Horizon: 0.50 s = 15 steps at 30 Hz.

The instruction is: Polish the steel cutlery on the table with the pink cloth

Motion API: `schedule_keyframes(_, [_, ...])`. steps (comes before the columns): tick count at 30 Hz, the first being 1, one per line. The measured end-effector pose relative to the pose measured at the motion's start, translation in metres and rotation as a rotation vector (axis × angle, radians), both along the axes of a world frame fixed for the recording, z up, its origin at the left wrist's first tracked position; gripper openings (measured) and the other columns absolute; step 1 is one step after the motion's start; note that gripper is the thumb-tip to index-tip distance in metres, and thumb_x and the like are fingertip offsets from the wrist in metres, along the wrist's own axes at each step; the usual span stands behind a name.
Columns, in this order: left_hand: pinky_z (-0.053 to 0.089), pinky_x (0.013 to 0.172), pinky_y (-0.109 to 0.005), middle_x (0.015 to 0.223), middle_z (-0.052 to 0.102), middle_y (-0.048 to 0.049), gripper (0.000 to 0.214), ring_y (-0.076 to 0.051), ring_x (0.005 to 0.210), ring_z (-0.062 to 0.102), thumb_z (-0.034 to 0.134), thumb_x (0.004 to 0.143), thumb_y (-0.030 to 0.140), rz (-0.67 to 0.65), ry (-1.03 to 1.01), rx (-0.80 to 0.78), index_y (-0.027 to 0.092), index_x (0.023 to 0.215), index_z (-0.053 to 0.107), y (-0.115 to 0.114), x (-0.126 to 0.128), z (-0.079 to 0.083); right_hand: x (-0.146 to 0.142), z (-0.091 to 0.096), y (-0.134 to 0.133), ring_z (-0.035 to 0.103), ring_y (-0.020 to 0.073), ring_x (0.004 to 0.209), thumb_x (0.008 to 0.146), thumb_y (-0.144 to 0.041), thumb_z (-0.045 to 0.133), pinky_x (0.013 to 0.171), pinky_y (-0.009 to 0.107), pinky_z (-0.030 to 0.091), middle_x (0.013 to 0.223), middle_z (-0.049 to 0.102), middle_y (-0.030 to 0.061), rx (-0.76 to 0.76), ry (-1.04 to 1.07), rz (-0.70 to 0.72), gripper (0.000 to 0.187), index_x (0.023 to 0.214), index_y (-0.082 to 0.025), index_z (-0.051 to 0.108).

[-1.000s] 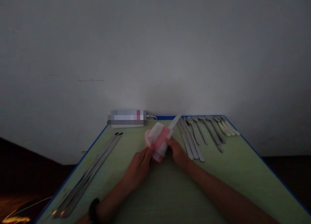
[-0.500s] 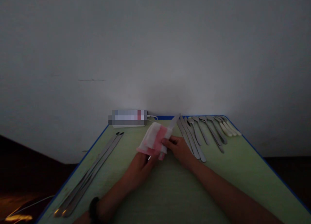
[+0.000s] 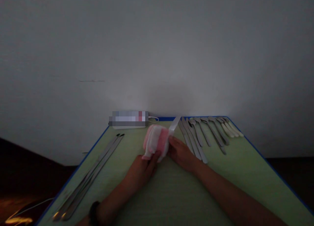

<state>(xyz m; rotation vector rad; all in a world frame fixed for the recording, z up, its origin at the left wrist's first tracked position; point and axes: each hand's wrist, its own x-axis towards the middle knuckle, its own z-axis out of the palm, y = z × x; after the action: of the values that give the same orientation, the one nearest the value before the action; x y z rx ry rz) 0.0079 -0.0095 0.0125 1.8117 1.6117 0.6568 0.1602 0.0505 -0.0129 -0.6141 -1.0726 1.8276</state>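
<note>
Both my hands meet at the middle of a green table (image 3: pixel 171 193). My left hand (image 3: pixel 142 168) is closed under a pink and white cloth (image 3: pixel 156 141), holding it up. My right hand (image 3: pixel 181 153) grips the handle end of a table knife (image 3: pixel 174 125) that runs through the cloth; its blade sticks out toward the wall. The cloth is wrapped around the knife's middle.
A row of knives (image 3: pixel 191 139) and spoons (image 3: pixel 213 131), some white-handled (image 3: pixel 230 128), lies at the back right. Long metal tongs (image 3: pixel 93 175) lie along the left edge. A white box (image 3: pixel 129 119) with a cable stands against the wall. The table has a blue rim.
The cloth slid back along the knife toward me and spread out, then was bunched up again around the blade. My hands stayed in the same spot.
</note>
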Motion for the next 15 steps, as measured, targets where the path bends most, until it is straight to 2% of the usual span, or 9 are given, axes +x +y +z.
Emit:
schedule_keyframes(3, [0.032, 0.044, -0.022, 0.043, 0.045, 0.0026, 0.047, -0.012, 0.041, 0.044, 0.037, 0.090, 0.043, -0.011, 0.026, 0.033, 0.018, 0.055, 0.056, 0.000, 0.001, -0.002, 0.001, -0.001, -0.003, 0.056, 0.0142, 0.069, 0.079, -0.048, 0.055, 0.064, 0.026, 0.044, 0.074, 0.062, 0.0009, 0.032, -0.096, -0.103, 0.032, 0.091, -0.020, 0.064])
schedule_keyframes(6, [0.036, 0.048, -0.023, 0.051, 0.055, -0.0002, 0.044, -0.014, 0.049, 0.051, 0.038, 0.091, 0.042, -0.073, 0.012, 0.070, 0.018, 0.061, 0.059, 0.000, 0.001, -0.003, 0.000, -0.003, -0.004, 0.055, 0.0146, 0.069, 0.079, -0.050, 0.053, 0.063, 0.026, 0.042, 0.072, 0.061, 0.0007, 0.051, -0.138, -0.174, 0.034, 0.088, -0.019, 0.064])
schedule_keyframes(10, [0.039, 0.052, -0.023, 0.061, 0.060, -0.0015, 0.040, -0.015, 0.056, 0.054, 0.036, 0.092, 0.040, -0.119, -0.007, 0.071, 0.017, 0.071, 0.061, 0.002, -0.003, 0.000, -0.005, 0.001, -0.004, 0.052, 0.0152, 0.069, 0.080, -0.054, 0.050, 0.062, 0.026, 0.040, 0.071, 0.059, 0.0005, 0.095, -0.308, -0.395, 0.036, 0.082, -0.020, 0.061])
schedule_keyframes(14, [0.042, 0.058, -0.023, 0.073, 0.063, -0.0011, 0.030, -0.016, 0.064, 0.057, 0.034, 0.094, 0.034, -0.235, -0.059, 0.038, 0.019, 0.096, 0.060, -0.002, -0.007, 0.007, 0.000, 0.013, 0.001, 0.051, 0.0162, 0.071, 0.083, -0.059, 0.041, 0.064, 0.028, 0.039, 0.076, 0.059, 0.0020, 0.053, -0.372, -0.670, 0.042, 0.084, -0.021, 0.059])
schedule_keyframes(15, [0.043, 0.061, -0.024, 0.077, 0.064, -0.0013, 0.028, -0.016, 0.068, 0.058, 0.035, 0.094, 0.033, -0.277, -0.058, 0.036, 0.020, 0.102, 0.058, -0.005, -0.007, 0.009, 0.004, 0.016, 0.003, 0.051, 0.0168, 0.073, 0.083, -0.060, 0.039, 0.065, 0.029, 0.039, 0.078, 0.059, 0.0024, 0.055, -0.331, -0.682, 0.043, 0.086, -0.022, 0.058])
